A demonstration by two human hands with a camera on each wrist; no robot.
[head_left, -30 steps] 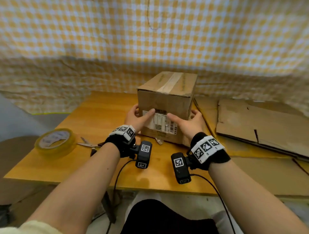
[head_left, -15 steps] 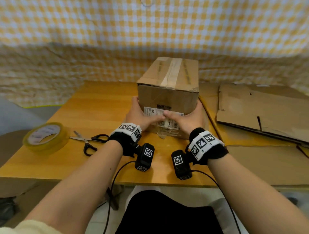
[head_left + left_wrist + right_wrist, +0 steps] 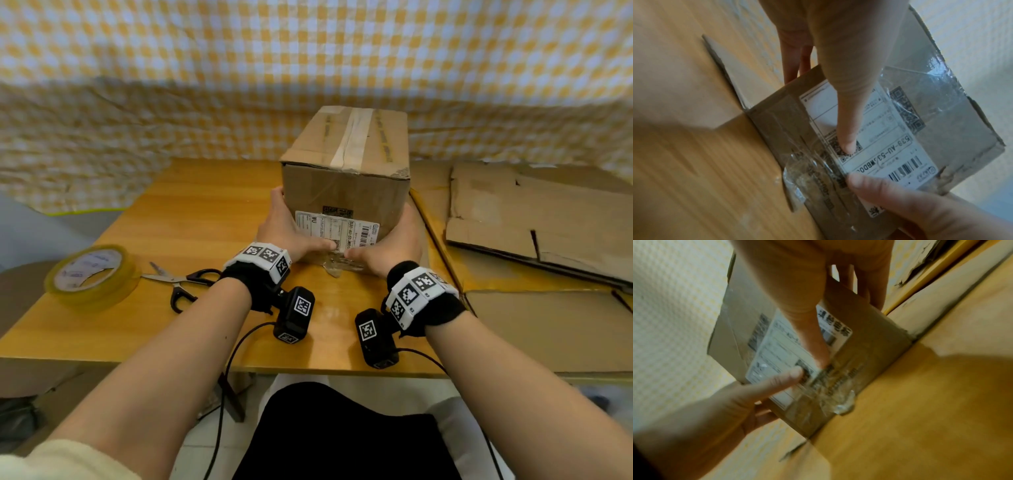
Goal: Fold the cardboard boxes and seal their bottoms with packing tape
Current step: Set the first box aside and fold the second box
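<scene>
A brown cardboard box (image 3: 346, 192) stands on the wooden table (image 3: 191, 212), a strip of tape along its top seam and a white shipping label (image 3: 337, 228) on its near face. My left hand (image 3: 286, 233) lies flat along the box's left side and my right hand (image 3: 399, 240) along its right side. Both thumbs press low on the near face, their tips almost meeting where clear tape crinkles at the bottom edge. In the left wrist view my left thumb (image 3: 846, 116) lies on the label. In the right wrist view my right thumb (image 3: 807, 331) presses the label's lower edge.
A roll of clear packing tape (image 3: 90, 274) sits near the table's left front corner, with black-handled scissors (image 3: 181, 279) beside it. Flattened cardboard boxes (image 3: 534, 219) lie to the right of the box. A yellow checked cloth (image 3: 205, 85) hangs behind the table.
Both thumbs have slid down the box's near face from the label's top to its bottom edge, drawing together. The box now sits squarer to me.
</scene>
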